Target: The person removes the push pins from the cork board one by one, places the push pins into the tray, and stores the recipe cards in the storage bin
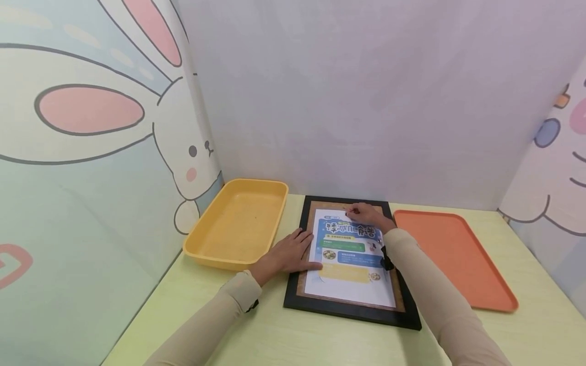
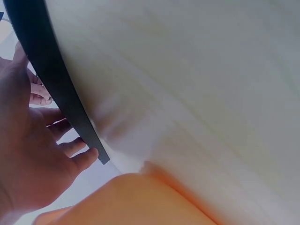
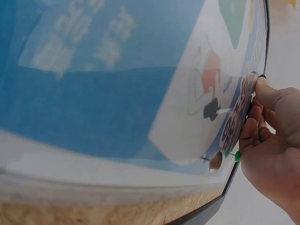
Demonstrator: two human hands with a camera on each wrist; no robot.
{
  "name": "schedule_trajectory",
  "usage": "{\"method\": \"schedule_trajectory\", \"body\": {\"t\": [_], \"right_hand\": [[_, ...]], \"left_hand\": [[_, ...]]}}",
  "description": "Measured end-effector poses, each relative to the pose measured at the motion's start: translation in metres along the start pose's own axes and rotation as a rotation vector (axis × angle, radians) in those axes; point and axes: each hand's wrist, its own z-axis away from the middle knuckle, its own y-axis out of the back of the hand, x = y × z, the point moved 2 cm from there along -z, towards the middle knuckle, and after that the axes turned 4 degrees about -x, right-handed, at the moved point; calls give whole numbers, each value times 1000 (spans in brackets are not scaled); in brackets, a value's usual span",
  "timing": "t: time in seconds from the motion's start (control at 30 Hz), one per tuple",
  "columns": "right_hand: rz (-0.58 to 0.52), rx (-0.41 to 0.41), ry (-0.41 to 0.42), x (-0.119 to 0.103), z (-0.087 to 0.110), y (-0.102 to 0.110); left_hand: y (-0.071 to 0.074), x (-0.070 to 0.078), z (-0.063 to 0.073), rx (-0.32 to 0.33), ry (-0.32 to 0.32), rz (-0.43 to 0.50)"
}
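Note:
A black-framed corkboard lies on the table with a printed poster on it. My left hand rests on its left side, fingers spread over the frame edge and thumb reaching onto the poster. In the left wrist view, fingers of my left hand touch the black frame. My right hand is at the poster's top edge, its fingertips pinching a small dark push pin. A green-headed pin shows against the lower side of my right hand, needle toward the glossy poster.
A yellow tray stands left of the board, near my left forearm. To the right lies a flat orange tray, partly behind my right sleeve. A pale curtain hangs behind the table, with a rabbit-printed panel on the left.

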Motion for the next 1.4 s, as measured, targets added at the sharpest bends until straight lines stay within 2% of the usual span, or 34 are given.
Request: {"method": "schedule_trajectory", "body": {"t": [0.13,0.37,0.5,0.73,0.93,1.17,1.4], "right_hand": [[-10,33,9,0,0,1],[24,141,56,-1,0,-5],[42,189,52,-2,0,-8],[28,199,6,-1,-1,-10],[26,210,3,2,-3,-9],[24,242,-21,-5,3,-9],[-34,243,-66,-6,6,-11]], "left_hand": [[2,0,-1,5,0,-1],[4,-1,-2,-1,7,-8],[4,-1,-2,-5,6,-10],[2,1,-1,-18,5,-8],[1,2,-2,-15,8,8],[1,1,-2,-12,15,12],[-2,2,-1,-8,17,6]]}}
